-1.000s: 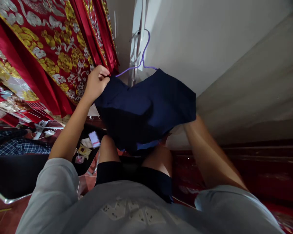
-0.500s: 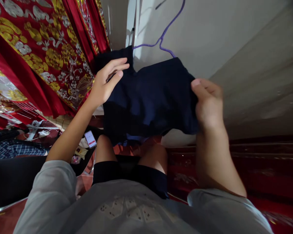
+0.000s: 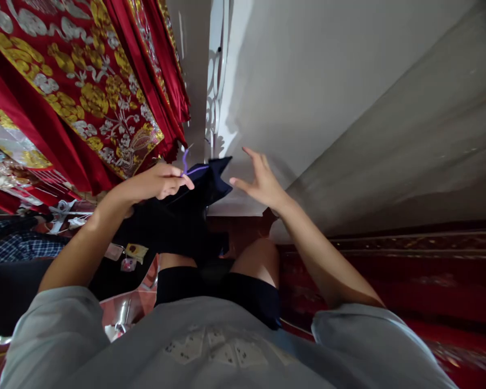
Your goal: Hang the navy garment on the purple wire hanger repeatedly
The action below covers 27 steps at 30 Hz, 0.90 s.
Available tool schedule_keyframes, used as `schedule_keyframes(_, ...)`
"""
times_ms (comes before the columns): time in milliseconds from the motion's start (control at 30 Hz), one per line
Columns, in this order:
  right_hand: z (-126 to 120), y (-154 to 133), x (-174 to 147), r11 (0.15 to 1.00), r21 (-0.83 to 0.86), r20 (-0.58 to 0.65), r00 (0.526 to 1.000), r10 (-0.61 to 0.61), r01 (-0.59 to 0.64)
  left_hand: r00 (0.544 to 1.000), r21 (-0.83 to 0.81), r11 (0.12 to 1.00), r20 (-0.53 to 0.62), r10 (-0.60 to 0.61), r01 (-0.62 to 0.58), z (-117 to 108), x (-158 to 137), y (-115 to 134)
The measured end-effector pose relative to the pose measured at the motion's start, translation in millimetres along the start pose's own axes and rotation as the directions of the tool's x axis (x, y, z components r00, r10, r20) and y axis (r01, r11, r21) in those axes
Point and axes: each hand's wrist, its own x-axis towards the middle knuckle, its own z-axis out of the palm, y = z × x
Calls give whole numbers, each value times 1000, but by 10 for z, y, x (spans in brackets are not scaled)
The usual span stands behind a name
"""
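A purple clothes hanger (image 3: 197,169) is pinched in my left hand (image 3: 164,182), its hook pointing up beside the fingers. From it hangs a dark navy garment (image 3: 172,224), seen nearly edge-on in front of my left knee; its lower part merges with dark shadow. My right hand (image 3: 260,181) is free of the cloth, thumb and fingers spread, a little to the right of the garment's upper edge.
Red drapery with gold and silver embroidery (image 3: 93,97) hangs at the left. A white wall (image 3: 308,81) stands ahead. Dark red patterned fabric (image 3: 429,281) runs along the right. Small packets (image 3: 135,252) lie on a black seat at the left.
The garment on its hanger has swung down and left, turning from face-on to edge-on. My right hand has let go of its side; my left hand now grips the hanger.
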Motion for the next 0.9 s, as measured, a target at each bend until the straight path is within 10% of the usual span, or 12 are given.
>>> schedule_keyframes(200,-1,98,-26,867,407,279,943,181,-287,913,284,936,-285,291,-209,-232,69,158)
schedule_keyframes(333,-214,-41,171,663,677,28,911,412,-320,610,370,876,-629,481,-309,-278,266,22)
schedule_keyframes(467,-517,-194,682,691,711,-240,880,409,-128,379,425,833,-749,543,-354,-202,304,-34)
schedule_keyframes(733,-781,-32,783,789,614,-544,723,425,-2,450,435,847,-718,530,-305,268,411,-445)
schedule_keyframes(900,-599,172,222,715,695,-523,624,580,-82,289,289,918,-885,364,-273,903,933,-825)
